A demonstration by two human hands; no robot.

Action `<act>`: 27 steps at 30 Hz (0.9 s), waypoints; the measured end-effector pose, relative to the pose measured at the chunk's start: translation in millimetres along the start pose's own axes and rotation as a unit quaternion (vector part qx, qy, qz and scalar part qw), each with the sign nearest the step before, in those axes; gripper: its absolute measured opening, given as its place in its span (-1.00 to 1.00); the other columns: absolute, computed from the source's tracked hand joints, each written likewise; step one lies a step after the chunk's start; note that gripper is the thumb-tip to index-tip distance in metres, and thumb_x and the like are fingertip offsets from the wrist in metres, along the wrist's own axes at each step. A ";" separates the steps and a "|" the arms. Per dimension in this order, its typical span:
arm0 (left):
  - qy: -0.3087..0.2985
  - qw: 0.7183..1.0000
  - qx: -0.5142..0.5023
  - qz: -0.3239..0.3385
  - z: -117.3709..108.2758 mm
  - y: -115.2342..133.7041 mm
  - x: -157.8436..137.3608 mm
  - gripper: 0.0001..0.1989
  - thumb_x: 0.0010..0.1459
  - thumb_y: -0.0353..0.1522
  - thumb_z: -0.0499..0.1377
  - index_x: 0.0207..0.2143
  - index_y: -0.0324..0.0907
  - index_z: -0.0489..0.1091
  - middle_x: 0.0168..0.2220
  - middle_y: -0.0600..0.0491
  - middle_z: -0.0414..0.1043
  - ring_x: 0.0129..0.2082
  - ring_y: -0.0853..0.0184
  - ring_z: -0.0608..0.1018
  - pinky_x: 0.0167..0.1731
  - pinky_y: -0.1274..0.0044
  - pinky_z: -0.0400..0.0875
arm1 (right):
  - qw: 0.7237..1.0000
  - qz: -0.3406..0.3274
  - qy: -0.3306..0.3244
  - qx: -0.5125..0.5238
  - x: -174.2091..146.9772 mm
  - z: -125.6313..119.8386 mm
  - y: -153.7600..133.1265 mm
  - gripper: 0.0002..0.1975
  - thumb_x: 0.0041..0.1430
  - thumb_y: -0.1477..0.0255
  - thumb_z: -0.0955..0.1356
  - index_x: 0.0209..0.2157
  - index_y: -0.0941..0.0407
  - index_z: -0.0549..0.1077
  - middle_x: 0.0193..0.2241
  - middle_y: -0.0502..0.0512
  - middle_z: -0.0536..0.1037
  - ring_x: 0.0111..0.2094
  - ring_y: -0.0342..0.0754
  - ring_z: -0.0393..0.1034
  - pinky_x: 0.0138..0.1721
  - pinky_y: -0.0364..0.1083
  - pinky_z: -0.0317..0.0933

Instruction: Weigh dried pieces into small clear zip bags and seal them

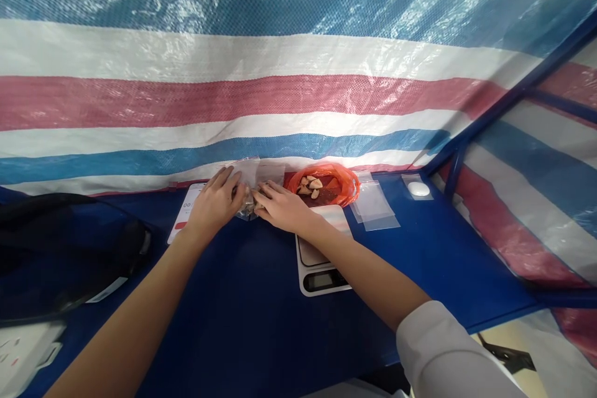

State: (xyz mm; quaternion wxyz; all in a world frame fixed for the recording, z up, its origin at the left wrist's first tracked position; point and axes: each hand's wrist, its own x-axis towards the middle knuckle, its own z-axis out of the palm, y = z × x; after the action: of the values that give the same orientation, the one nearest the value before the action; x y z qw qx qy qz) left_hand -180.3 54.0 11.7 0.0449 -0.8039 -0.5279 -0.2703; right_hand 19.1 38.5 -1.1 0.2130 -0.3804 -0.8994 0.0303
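My left hand (215, 198) is closed on a clear plastic zip bag (247, 169) near the back edge of the table, fingers curled at its left side. Small pieces, too blurred to name, show in the bag's lower part. From the other side my right hand (280, 206) grips the bag, fingertips partly hidden. My right forearm crosses above a white kitchen scale (305, 270) with a dark display. Just right of that hand sits an orange-red plastic bag (347, 183), open at the top, with pale, dried-looking chunks (311, 185) in it.
A phone (180, 224) with a lit screen lies left of my left hand. Flat clear bags (377, 206) and a white round object (418, 188) lie at the right. A black bag-like object (69, 249) stands left. Striped sheeting (280, 56) rises behind the blue table (242, 323).
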 end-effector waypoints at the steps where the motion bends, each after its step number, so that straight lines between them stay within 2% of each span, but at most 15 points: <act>1: 0.004 1.000 0.006 0.000 0.0 -0.5 0.4 -0.62 0.31 -0.25 -0.04 0.02 -0.20 0.42 0.20 -0.22 0.41 0.28 -0.05 0.38 0.22 0.08 0.33 | 1.000 -0.003 0.005 -0.001 0.2 1.2 1.0 -0.56 0.42 0.34 0.26 0.22 0.26 0.39 0.21 0.42 0.43 0.32 0.21 0.23 0.31 0.13 0.16; 5: 0.010 1.000 0.017 -0.001 -1.7 0.3 0.5 -0.59 0.31 -0.22 -0.05 0.02 -0.22 0.45 0.18 -0.27 0.43 0.25 -0.07 0.42 0.17 0.09 0.38 | 1.000 -0.015 0.024 0.009 -0.2 0.3 3.1 -0.59 0.42 0.34 0.27 0.17 0.26 0.43 0.17 0.42 0.47 0.31 0.25 0.24 0.30 0.15 0.18; 8: 0.034 0.999 0.008 -0.012 -4.0 5.4 -0.6 -0.59 0.31 -0.21 -0.02 0.02 -0.19 0.47 0.16 -0.24 0.46 0.23 -0.07 0.45 0.17 0.09 0.38 | 0.999 -0.019 0.044 0.015 -4.4 -5.0 3.1 -0.66 0.41 0.35 0.27 0.11 0.18 0.48 0.15 0.33 0.50 0.32 0.20 0.24 0.32 0.14 0.17; 14: 0.079 0.997 -0.003 0.013 -8.5 35.3 -7.9 -0.59 0.33 -0.20 0.01 0.03 -0.22 0.49 0.12 -0.23 0.50 0.21 -0.03 0.46 0.21 0.14 0.32 | 0.997 -0.029 0.072 -0.009 -29.4 -23.6 4.1 -0.69 0.43 0.42 0.23 0.01 0.19 0.55 0.14 0.28 0.52 0.30 0.16 0.28 0.36 0.11 0.12; 20: 0.079 0.996 -0.005 0.041 -2.0 84.5 -25.6 -0.64 0.35 -0.25 0.03 0.03 -0.17 0.51 0.10 -0.15 0.53 0.18 0.05 0.50 0.25 0.18 0.30 | 0.995 0.009 0.098 -0.024 -77.2 -44.5 18.2 -0.70 0.40 0.42 0.25 -0.07 0.15 0.60 0.14 0.24 0.53 0.29 0.15 0.30 0.35 0.12 0.15; 27: 0.077 0.996 -0.018 0.045 12.4 119.4 -56.7 -0.66 0.35 -0.28 0.04 0.03 -0.15 0.51 0.08 -0.13 0.55 0.16 0.09 0.52 0.21 0.22 0.34 | 0.983 0.126 0.129 -0.023 -158.3 -60.1 54.0 -0.70 0.39 0.37 0.26 -0.05 0.06 0.61 0.15 0.15 0.54 0.25 0.11 0.36 0.22 0.07 0.34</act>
State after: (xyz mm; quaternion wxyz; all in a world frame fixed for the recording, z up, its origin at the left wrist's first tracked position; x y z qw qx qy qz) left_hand -88.1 -40.7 -0.8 0.0836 -0.8044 -0.4810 -0.3385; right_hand 177.9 -40.1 -15.4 0.3134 -0.4964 -0.8094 -0.0130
